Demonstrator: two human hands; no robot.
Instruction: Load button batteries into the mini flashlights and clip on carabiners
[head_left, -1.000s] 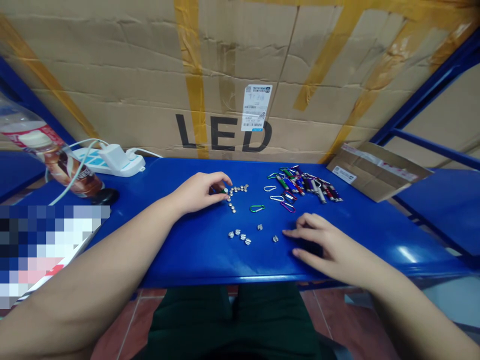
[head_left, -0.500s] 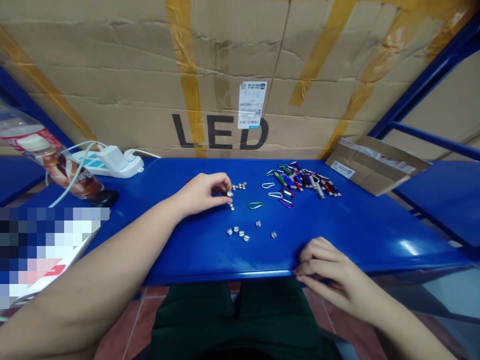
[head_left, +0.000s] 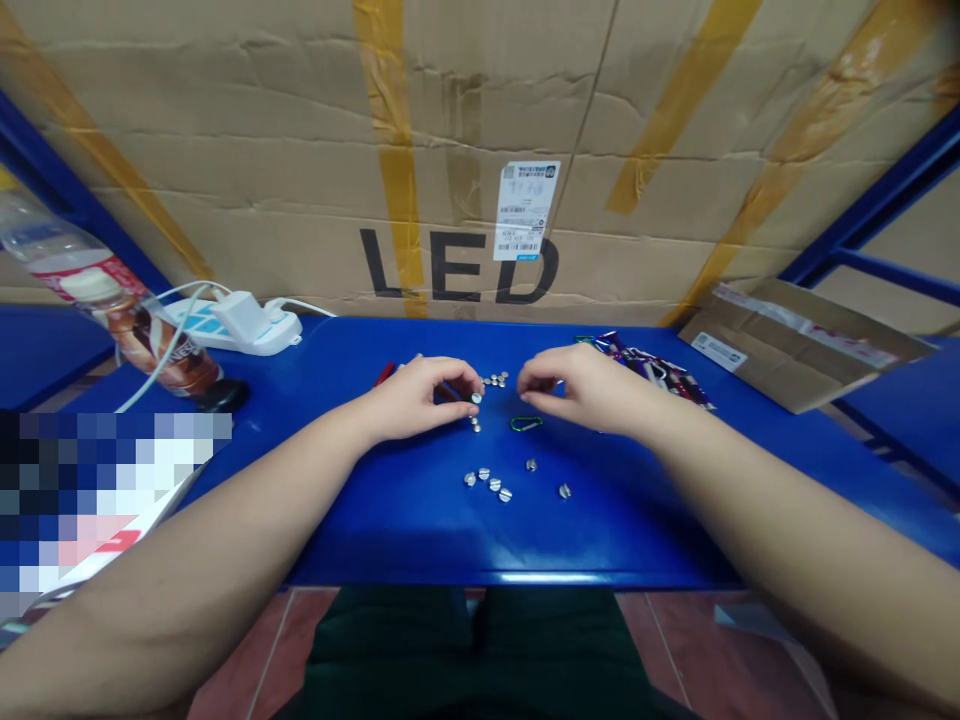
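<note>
My left hand (head_left: 424, 400) is closed, a small round silver piece (head_left: 476, 398) showing between its thumb and fingertips. Whether that is a lone disc or the end of something longer is hidden. Beside these fingertips lie several small silver button cells (head_left: 495, 381). My right hand (head_left: 559, 385) hovers across from them, fingers curled, thumb apart, nothing visible in it. Below it lies a green carabiner (head_left: 526, 424). Nearer the front edge rest several slotted silver caps (head_left: 495, 485). Behind my right hand is a partly covered pile of colourful mini flashlights (head_left: 667, 375).
A red tube-like piece (head_left: 385, 374) lies behind my left hand. At the left are a drink bottle (head_left: 142, 320) and a white power strip (head_left: 262, 333). An open cardboard box (head_left: 810, 340) stands at the right on the blue table (head_left: 405, 530), with a large LED carton (head_left: 300, 150) behind.
My right hand has left the front edge and come up beside the button cells, facing my left hand. It now covers part of the pile. My left hand keeps its grip; the view has shifted slightly.
</note>
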